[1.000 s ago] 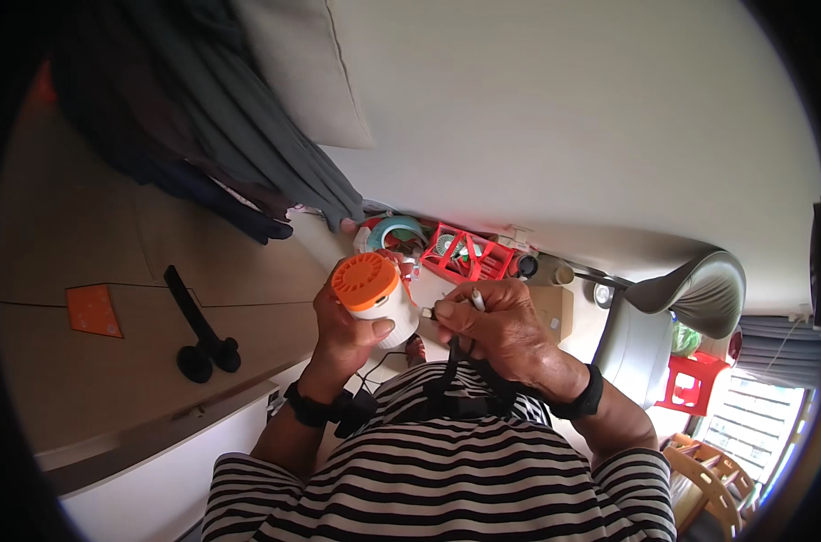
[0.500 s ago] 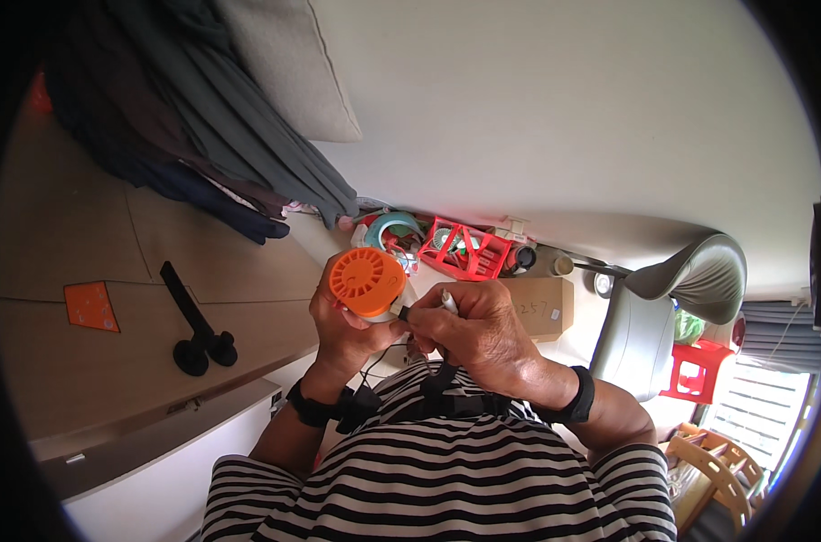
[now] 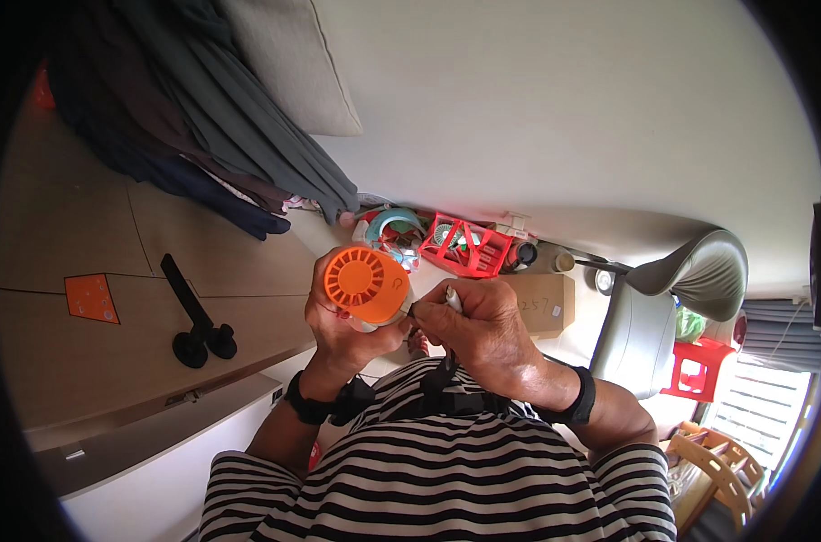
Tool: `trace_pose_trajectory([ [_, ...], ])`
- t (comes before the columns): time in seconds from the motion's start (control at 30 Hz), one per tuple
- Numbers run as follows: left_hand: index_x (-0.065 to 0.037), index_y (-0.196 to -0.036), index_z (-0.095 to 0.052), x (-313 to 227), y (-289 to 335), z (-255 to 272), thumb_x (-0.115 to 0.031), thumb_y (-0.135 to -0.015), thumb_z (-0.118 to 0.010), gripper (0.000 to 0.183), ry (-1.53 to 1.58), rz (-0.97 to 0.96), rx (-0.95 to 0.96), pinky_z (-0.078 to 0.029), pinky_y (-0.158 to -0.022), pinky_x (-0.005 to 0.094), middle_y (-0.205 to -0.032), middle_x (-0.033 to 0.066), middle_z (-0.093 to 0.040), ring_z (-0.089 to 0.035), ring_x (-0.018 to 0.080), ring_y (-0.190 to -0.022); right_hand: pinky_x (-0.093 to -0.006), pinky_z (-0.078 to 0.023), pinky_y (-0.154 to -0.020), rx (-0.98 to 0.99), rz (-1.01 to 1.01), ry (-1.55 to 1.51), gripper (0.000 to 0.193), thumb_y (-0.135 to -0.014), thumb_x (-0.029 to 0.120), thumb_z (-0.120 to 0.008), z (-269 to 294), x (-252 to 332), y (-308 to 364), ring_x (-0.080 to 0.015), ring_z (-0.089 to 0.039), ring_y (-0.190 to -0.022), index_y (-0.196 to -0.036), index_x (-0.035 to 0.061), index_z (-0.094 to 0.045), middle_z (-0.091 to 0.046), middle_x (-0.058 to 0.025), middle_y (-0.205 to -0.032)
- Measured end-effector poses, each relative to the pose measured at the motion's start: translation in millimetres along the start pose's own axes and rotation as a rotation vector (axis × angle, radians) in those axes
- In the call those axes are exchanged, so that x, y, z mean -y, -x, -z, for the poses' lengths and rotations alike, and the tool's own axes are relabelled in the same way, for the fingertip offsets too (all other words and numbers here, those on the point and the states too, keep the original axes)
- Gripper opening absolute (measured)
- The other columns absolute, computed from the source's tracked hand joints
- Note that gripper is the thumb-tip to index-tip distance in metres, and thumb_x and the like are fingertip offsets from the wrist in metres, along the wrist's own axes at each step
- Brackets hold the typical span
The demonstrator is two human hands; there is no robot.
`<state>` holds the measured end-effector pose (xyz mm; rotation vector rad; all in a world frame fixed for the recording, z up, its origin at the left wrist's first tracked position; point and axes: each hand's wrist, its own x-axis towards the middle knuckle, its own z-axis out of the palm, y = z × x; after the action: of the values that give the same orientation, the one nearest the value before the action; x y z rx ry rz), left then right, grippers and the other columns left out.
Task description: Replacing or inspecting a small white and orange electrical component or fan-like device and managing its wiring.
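My left hand (image 3: 338, 334) grips a small round device (image 3: 367, 285) with an orange ribbed grille face and a white body, held up at chest height. My right hand (image 3: 478, 330) is closed around a thin white tool (image 3: 450, 298) whose tip touches the device's right edge. Both wrists carry black bands. My striped shirt fills the lower part of the view.
Behind the hands lie a red plastic crate (image 3: 469, 246), a teal ring-shaped item (image 3: 394, 224) and a cardboard box (image 3: 541, 303). A grey chair (image 3: 672, 298) and a red stool (image 3: 699, 370) stand at right. Dark clothes (image 3: 202, 135) hang at upper left, above a black handled object (image 3: 193, 316).
The left hand has turned the orange device so its grille faces the camera more squarely and lifted it slightly. The right hand stays at its edge with the tool.
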<state>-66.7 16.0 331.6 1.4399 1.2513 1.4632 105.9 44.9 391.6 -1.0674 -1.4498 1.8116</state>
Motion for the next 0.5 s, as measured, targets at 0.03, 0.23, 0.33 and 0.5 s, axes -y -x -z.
trace_pose_trajectory([
  [0.03, 0.000, -0.111, -0.041, 0, 1, 0, -0.011, -0.053, -0.079, 0.070, 0.000, 0.000, 0.000, -0.045, -0.083, 0.0297, -0.099, 0.0085, -0.056, -0.058, 0.0152, -0.089, -0.0195, -0.037, -0.043, -0.013, -0.022, 0.003, 0.020, -0.085, 0.012, -0.053, 0, 1, 0, -0.0029, -0.046, -0.049, -0.076, -0.0045, -0.059, -0.054, -0.0008, -0.056],
  [0.23, 0.000, -0.111, -0.042, 2, 2, -4, -0.012, -0.053, -0.080, 0.071, -0.288, -0.159, -0.066, -0.046, -0.081, 0.0301, -0.098, 0.0088, -0.057, -0.058, 0.0156, -0.088, -0.0194, -0.035, -0.043, -0.021, 0.033, 0.052, 0.020, -0.085, 0.012, -0.053, 1, -4, -2, -0.0030, -0.045, -0.048, -0.076, -0.0047, -0.059, -0.053, -0.0011, -0.055],
  [0.33, 0.001, -0.107, -0.044, -1, 1, -2, -0.013, -0.053, -0.079, 0.066, -0.125, -0.059, -0.051, -0.047, -0.080, 0.0304, -0.096, 0.0089, -0.058, -0.059, 0.0157, -0.086, -0.0188, -0.034, -0.042, 0.044, -0.116, -0.066, 0.019, -0.084, 0.012, -0.054, 7, 2, -9, -0.0038, -0.044, -0.047, -0.076, -0.0037, -0.059, -0.053, -0.0015, -0.057],
  [0.5, 0.004, -0.107, -0.047, 1, 3, 12, -0.009, -0.055, -0.068, 0.059, 0.394, 0.281, -0.146, -0.048, -0.077, 0.0346, -0.095, 0.0120, -0.057, -0.060, 0.0212, -0.081, -0.0165, -0.032, -0.042, -0.061, -0.218, -0.474, 0.017, -0.084, 0.014, -0.056, 26, 4, -21, -0.0046, -0.043, -0.047, -0.077, -0.0005, -0.060, -0.055, -0.0032, -0.063],
])
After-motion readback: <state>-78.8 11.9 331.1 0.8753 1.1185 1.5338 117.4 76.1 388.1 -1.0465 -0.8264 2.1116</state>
